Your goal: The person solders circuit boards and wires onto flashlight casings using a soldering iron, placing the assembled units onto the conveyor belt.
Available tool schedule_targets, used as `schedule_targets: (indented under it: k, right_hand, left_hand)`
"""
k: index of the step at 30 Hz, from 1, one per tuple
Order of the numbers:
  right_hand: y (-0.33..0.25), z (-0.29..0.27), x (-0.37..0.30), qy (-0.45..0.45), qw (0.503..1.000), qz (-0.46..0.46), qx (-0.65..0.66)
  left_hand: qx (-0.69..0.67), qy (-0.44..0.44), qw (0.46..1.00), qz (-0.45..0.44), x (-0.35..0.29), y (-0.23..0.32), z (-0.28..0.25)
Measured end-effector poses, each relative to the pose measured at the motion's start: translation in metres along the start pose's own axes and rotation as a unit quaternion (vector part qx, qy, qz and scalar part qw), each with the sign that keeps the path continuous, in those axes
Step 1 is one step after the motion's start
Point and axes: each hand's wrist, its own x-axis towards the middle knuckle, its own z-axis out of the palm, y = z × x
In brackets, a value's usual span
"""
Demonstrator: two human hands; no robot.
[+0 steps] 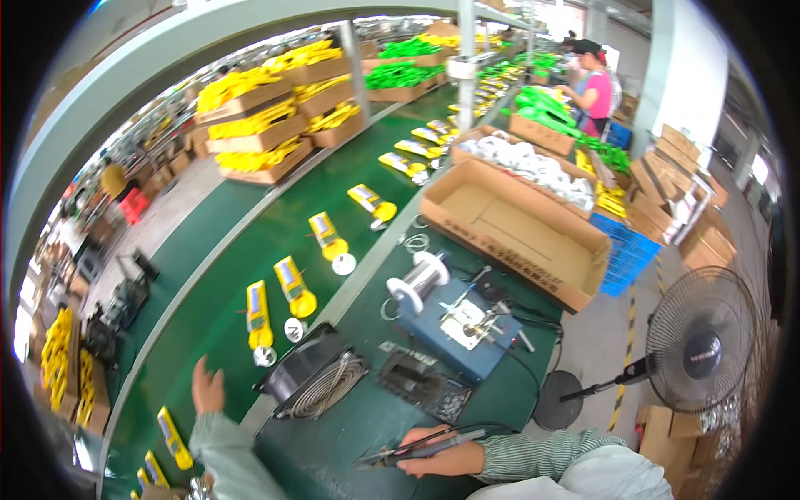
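My left hand (pixel 207 387) is over the green conveyor belt (pixel 212 312), fingers stretched out and nothing seen in them. Nearby on the belt lies a yellow handheld device (pixel 259 321) with a round white disc (pixel 264 357) at its lower end. Another yellow device (pixel 174 439) lies below the hand. My right hand (pixel 442 454), low over the dark green bench, is closed around a soldering iron (pixel 442 443), its dark tip pointing left and its cable running off to the right. A blue soldering machine (pixel 454 333) with a solder wire spool (pixel 418 282) stands ahead of this hand.
A black fan unit (pixel 304 367) sits at the bench's left edge, beside a dark tray (pixel 423 383). Cardboard boxes (pixel 533 221) stand at the bench's far end. To the right is a pedestal fan (pixel 700 346). One person (pixel 596 92) works farther along the belt.
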Motion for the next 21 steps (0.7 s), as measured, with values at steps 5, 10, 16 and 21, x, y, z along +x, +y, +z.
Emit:
schedule_targets:
  k: [5,10,16,21]
  right_hand:
    - [0.001,0.003,0.006,-0.058,0.998,0.033,0.005]
    - [-0.005,0.008,0.005,-0.064,0.996,0.020,-0.052]
    - [-0.012,0.009,-0.004,-0.069,0.996,0.000,-0.051]
    - [-0.016,0.008,-0.013,-0.064,0.997,-0.020,-0.041]
  left_hand:
    - [0.418,0.136,0.844,-0.306,-0.043,-0.115,-0.075]
    - [0.282,0.109,0.930,-0.212,-0.052,-0.254,-0.104]
    - [0.292,0.136,0.933,-0.160,-0.041,-0.268,-0.103]
    - [0.239,0.090,0.966,-0.048,-0.083,-0.102,-0.095]
